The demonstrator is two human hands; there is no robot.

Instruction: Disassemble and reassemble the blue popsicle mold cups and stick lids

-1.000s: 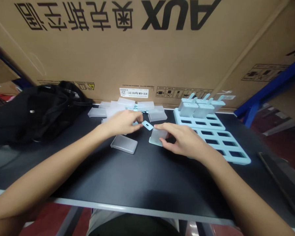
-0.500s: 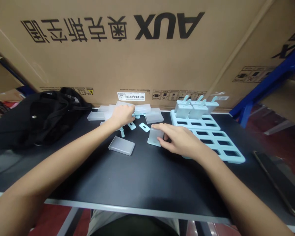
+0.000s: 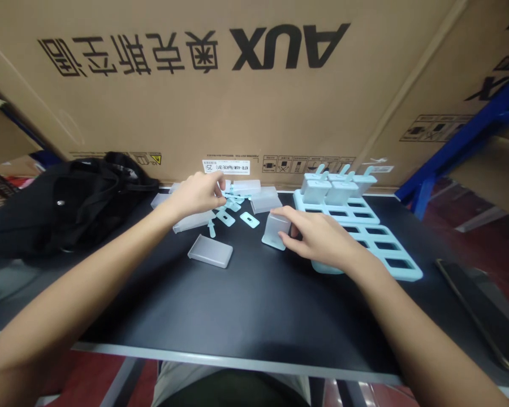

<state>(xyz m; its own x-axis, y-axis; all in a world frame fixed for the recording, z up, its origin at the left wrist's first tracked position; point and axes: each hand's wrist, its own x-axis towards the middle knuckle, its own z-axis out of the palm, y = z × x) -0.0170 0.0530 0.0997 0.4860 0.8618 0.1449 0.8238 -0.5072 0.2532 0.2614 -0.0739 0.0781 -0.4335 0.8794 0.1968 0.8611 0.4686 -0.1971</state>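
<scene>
My right hand [image 3: 309,234] grips a translucent popsicle mould [image 3: 275,229], its fingers and thumb on the sides. The mould stands tilted, with a light blue edge at its bottom touching the table. Over the left part of a pile of loose parts hovers my left hand [image 3: 201,195], its thumb and index finger apart with nothing visible between them. Around it lie several clear moulds [image 3: 265,199], light blue slotted lids [image 3: 249,220] and a light blue stick [image 3: 211,228]. Another mould [image 3: 210,251] lies flat nearer to me.
To the right are light blue trays [image 3: 401,263] with slots; several assembled moulds [image 3: 341,192] with sticks stand in the rear one. A black bag [image 3: 68,209] lies left, a phone [image 3: 483,311] right. Behind the table [image 3: 237,316] rises a large carton [image 3: 237,113].
My left hand has lifted off the pile and drawn slightly left, uncovering more lids. The mould in my right hand has shifted a little to the right.
</scene>
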